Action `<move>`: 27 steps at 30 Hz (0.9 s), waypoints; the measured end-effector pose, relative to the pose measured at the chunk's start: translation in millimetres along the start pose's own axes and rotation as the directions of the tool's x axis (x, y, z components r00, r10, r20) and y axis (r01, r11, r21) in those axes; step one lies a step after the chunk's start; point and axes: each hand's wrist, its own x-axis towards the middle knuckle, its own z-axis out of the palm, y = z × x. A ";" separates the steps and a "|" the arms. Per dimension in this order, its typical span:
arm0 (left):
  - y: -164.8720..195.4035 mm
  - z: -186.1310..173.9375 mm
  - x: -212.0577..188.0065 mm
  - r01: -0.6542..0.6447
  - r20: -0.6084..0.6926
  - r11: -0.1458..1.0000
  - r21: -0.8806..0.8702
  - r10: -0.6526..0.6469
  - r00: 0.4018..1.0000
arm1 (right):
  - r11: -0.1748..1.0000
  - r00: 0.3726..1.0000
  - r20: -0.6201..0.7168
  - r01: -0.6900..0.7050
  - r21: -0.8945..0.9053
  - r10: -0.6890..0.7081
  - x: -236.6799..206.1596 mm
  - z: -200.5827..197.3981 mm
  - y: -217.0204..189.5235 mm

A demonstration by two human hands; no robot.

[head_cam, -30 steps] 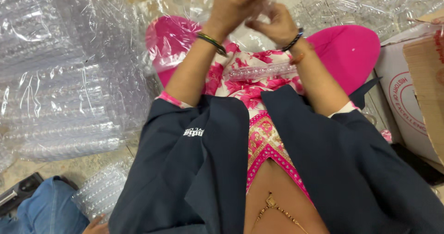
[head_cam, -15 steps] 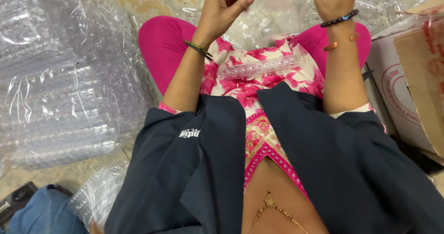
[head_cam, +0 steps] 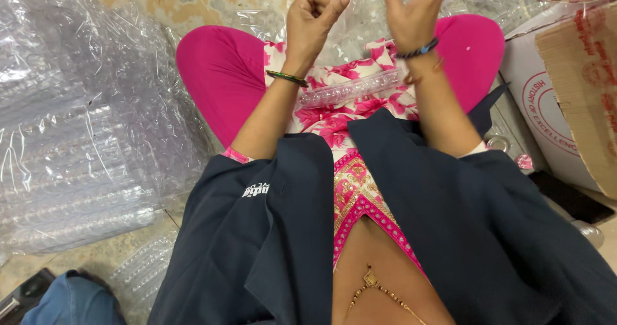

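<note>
The person is sitting cross-legged on the floor (head_cam: 193,4), both hands raised at twelve o'clock. The left hand (head_cam: 312,17) is curling into a loose fist, thumb and forefinger pinching the edge of a thin clear plastic film (head_cam: 360,10) that is stretching across to the right hand (head_cam: 411,13). The right hand is also pinching that film, fingers bunched. A long clear plastic blister tray (head_cam: 350,90) is lying across the lap on the pink floral cloth, just below both wrists, touching neither hand. Stacks of clear plastic trays (head_cam: 71,139) are piling up at nine o'clock. A cardboard box (head_cam: 578,87) is standing at three o'clock.
</note>
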 end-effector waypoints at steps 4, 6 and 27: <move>-2.1 15.5 -13.9 0.490 0.012 0.796 -0.357 -0.520 0.854 | 0.858 0.952 0.230 -0.284 0.428 0.200 -32.8 -9.4 -24.4; -3.7 21.2 -19.4 0.417 0.041 0.857 -0.303 -0.425 0.904 | 0.794 0.925 0.304 -0.356 0.493 0.226 -43.4 -13.0 -25.9; -74.5 26.1 -19.2 0.150 0.034 0.988 0.046 -0.152 0.988 | 0.933 0.948 0.264 -0.246 0.261 0.176 -56.8 -10.8 32.0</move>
